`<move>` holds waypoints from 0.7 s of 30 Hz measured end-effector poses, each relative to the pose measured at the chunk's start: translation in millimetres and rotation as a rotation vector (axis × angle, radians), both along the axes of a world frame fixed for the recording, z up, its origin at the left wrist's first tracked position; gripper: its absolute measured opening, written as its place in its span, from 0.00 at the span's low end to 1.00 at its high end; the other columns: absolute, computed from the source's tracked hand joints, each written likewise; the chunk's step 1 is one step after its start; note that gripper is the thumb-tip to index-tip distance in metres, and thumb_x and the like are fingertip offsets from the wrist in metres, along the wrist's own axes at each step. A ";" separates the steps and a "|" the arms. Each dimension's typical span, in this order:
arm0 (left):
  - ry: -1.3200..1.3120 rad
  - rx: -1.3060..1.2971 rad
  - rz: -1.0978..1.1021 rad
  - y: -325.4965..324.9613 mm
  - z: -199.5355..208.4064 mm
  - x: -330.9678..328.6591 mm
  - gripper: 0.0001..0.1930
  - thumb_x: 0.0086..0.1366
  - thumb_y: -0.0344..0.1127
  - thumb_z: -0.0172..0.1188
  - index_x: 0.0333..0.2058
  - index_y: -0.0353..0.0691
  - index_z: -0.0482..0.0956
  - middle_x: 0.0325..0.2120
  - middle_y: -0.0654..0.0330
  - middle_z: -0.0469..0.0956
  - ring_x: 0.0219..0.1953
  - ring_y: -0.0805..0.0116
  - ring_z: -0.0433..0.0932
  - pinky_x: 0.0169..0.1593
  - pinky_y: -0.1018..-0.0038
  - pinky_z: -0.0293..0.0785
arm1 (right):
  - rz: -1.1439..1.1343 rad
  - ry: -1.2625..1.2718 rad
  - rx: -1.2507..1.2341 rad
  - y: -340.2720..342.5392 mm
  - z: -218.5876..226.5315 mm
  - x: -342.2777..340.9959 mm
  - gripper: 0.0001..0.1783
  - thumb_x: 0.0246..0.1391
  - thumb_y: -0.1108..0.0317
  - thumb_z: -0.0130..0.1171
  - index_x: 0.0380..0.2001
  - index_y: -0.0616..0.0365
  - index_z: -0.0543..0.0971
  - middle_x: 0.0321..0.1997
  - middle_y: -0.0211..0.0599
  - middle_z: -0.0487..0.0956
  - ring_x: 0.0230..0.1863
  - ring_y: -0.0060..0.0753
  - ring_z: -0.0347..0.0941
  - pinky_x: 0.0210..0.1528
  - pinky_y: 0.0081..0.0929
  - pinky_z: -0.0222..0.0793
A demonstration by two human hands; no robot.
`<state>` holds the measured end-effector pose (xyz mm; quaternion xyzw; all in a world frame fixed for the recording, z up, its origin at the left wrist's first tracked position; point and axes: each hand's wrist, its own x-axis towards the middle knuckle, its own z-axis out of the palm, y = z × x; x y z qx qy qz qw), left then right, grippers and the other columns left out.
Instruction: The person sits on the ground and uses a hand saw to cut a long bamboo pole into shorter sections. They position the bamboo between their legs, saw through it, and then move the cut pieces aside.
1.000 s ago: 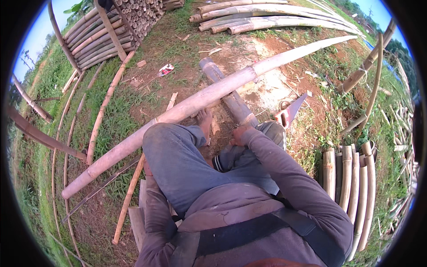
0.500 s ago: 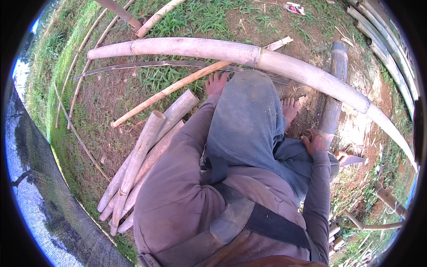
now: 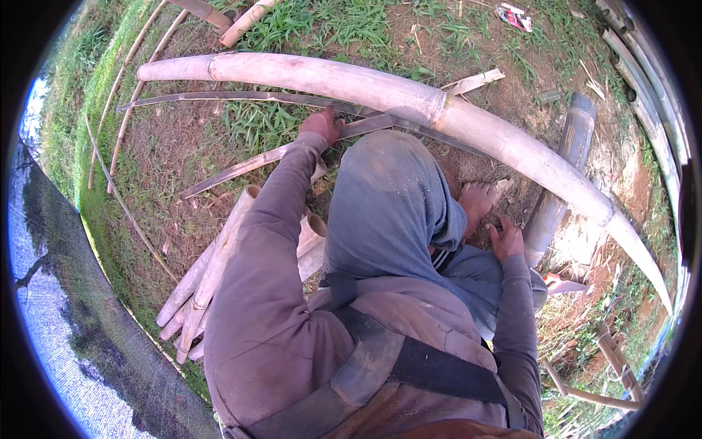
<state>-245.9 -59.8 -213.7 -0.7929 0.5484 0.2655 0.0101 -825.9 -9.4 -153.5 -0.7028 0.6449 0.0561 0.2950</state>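
Note:
My left hand (image 3: 322, 125) reaches past my left knee with its fingers curled at the long thin dark bamboo strip (image 3: 219, 96). A second split bamboo strip (image 3: 241, 169) slants under the wrist; the hand hides part of it, and its exact grip is partly hidden. Just beyond lies a thick, pale, curved bamboo pole (image 3: 322, 75). My right hand (image 3: 506, 238) is beside my bare foot (image 3: 479, 199), thumb and fingers apart, holding nothing. Right of it, a grey bamboo log (image 3: 545, 219) passes under the pale pole.
Cut bamboo tubes (image 3: 219, 256) lie heaped left of my body. An orange-and-silver tool (image 3: 563, 284), partly hidden, rests by my right knee. More bamboo poles (image 3: 643, 95) line the right edge. Dark netting (image 3: 80, 314) hangs at the left.
My left hand has moved left and its fingers have curled. The slanting strip has turned from its light side to a darker face. My right hand has come off the grey log.

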 end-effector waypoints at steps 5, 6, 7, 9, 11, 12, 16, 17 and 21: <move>-0.377 0.105 -0.172 -25.7 -0.1 -25.5 0.35 0.75 0.49 0.49 0.77 0.49 0.57 0.76 0.43 0.59 0.78 0.42 0.55 0.76 0.39 0.54 | 0.017 -0.126 0.083 -8.9 0.2 9.2 0.23 0.59 0.61 0.69 0.56 0.53 0.81 0.44 0.49 0.88 0.48 0.56 0.85 0.53 0.48 0.79; -0.377 0.128 -0.145 -31.3 -1.6 -31.2 0.34 0.75 0.48 0.48 0.77 0.50 0.57 0.78 0.45 0.55 0.80 0.41 0.51 0.77 0.37 0.49 | 0.018 -0.133 0.085 -7.8 2.1 8.4 0.23 0.59 0.62 0.69 0.56 0.52 0.81 0.44 0.48 0.89 0.48 0.55 0.86 0.52 0.48 0.80; -0.375 0.152 -0.118 -33.9 -1.7 -32.5 0.34 0.75 0.46 0.47 0.77 0.51 0.57 0.79 0.47 0.51 0.81 0.41 0.46 0.78 0.35 0.44 | 0.019 -0.140 0.087 -6.3 2.3 7.2 0.22 0.59 0.63 0.69 0.56 0.52 0.81 0.43 0.47 0.89 0.47 0.55 0.86 0.52 0.47 0.80; -0.441 0.252 -0.294 -44.9 -0.6 -25.9 0.32 0.77 0.47 0.44 0.77 0.52 0.57 0.79 0.47 0.53 0.81 0.44 0.49 0.78 0.34 0.43 | 0.016 -0.157 0.080 -5.5 1.1 3.6 0.21 0.59 0.64 0.69 0.55 0.52 0.82 0.42 0.47 0.89 0.46 0.54 0.86 0.51 0.46 0.80; -0.437 0.220 -0.374 -40.3 -0.9 -10.7 0.27 0.79 0.45 0.40 0.75 0.57 0.61 0.77 0.47 0.58 0.79 0.48 0.56 0.78 0.38 0.47 | 0.050 -0.161 0.057 -7.4 0.2 5.4 0.20 0.59 0.65 0.68 0.55 0.53 0.82 0.43 0.48 0.88 0.46 0.54 0.86 0.50 0.46 0.80; -0.386 0.222 -0.365 -39.6 7.4 -7.9 0.27 0.79 0.43 0.41 0.74 0.59 0.62 0.76 0.47 0.59 0.78 0.49 0.59 0.77 0.40 0.50 | 0.071 -0.151 0.039 -6.7 7.6 9.3 0.20 0.59 0.65 0.67 0.55 0.54 0.82 0.43 0.48 0.88 0.46 0.54 0.86 0.50 0.46 0.80; -0.327 -0.102 -0.423 -3.0 25.4 14.6 0.22 0.72 0.36 0.52 0.63 0.63 0.73 0.61 0.51 0.75 0.62 0.50 0.77 0.63 0.49 0.74 | 0.208 -0.233 -0.176 -7.8 43.0 42.0 0.22 0.59 0.66 0.67 0.56 0.58 0.81 0.51 0.49 0.86 0.52 0.54 0.83 0.56 0.48 0.76; -0.316 -0.254 -0.458 9.6 31.6 22.3 0.21 0.69 0.35 0.55 0.60 0.61 0.76 0.54 0.53 0.78 0.56 0.50 0.80 0.59 0.50 0.77 | 0.275 -0.240 -0.342 -9.7 52.6 52.2 0.24 0.58 0.65 0.67 0.58 0.58 0.80 0.54 0.49 0.84 0.54 0.54 0.82 0.58 0.49 0.74; -0.301 -0.818 -0.505 31.5 63.8 22.0 0.17 0.62 0.34 0.61 0.50 0.57 0.81 0.37 0.57 0.77 0.41 0.52 0.84 0.47 0.56 0.83 | 0.487 -0.237 -0.954 -44.4 109.2 129.6 0.34 0.56 0.61 0.69 0.65 0.55 0.76 0.63 0.48 0.79 0.64 0.54 0.75 0.69 0.52 0.64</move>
